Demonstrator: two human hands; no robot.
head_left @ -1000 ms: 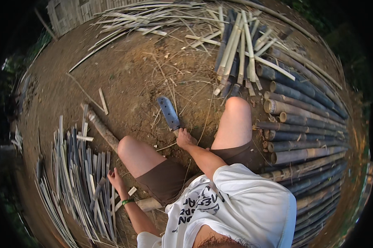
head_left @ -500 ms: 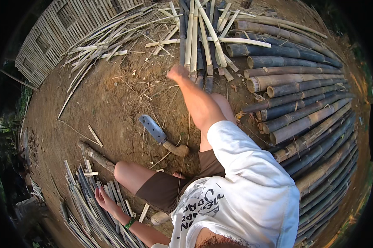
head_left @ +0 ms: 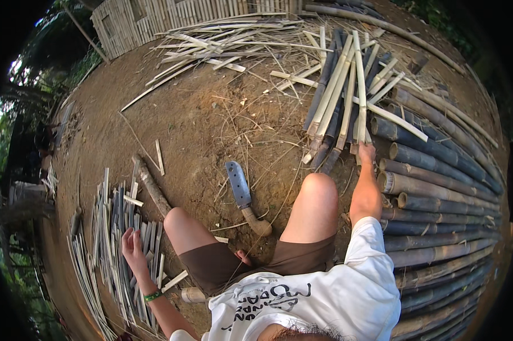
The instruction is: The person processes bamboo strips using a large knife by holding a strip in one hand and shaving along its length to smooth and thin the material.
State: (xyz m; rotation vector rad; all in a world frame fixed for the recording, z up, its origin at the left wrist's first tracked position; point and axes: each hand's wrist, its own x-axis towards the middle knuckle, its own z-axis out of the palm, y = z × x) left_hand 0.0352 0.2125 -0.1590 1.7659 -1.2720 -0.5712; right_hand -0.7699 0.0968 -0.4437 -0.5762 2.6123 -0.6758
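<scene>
My right hand (head_left: pixel 367 152) is stretched forward, its fingers closed on the near end of a long pale split bamboo strip (head_left: pixel 360 85). That strip lies on a bundle of split bamboo lengths (head_left: pixel 331 96), some pale side up, others dark. My left hand (head_left: pixel 132 249) hovers over a pile of thin bamboo strips (head_left: pixel 113 221) to my left, fingers loosely bent and apart, holding nothing. Between my knees and the bundle, a broad knife (head_left: pixel 239 184) with holes in its blade rests on the dirt, its curved wooden handle towards me.
Whole bamboo poles (head_left: pixel 444 219) lie stacked in a row along my right side. Loose pale strips (head_left: pixel 211 45) are scattered at the back, before a slatted bamboo wall (head_left: pixel 154 23). A short thick stick (head_left: pixel 152 186) lies by my left knee.
My right arm has swung to the right, and its hand has closed on a bamboo strip's end. The view has turned to the right. My left hand still hovers over the thin strips.
</scene>
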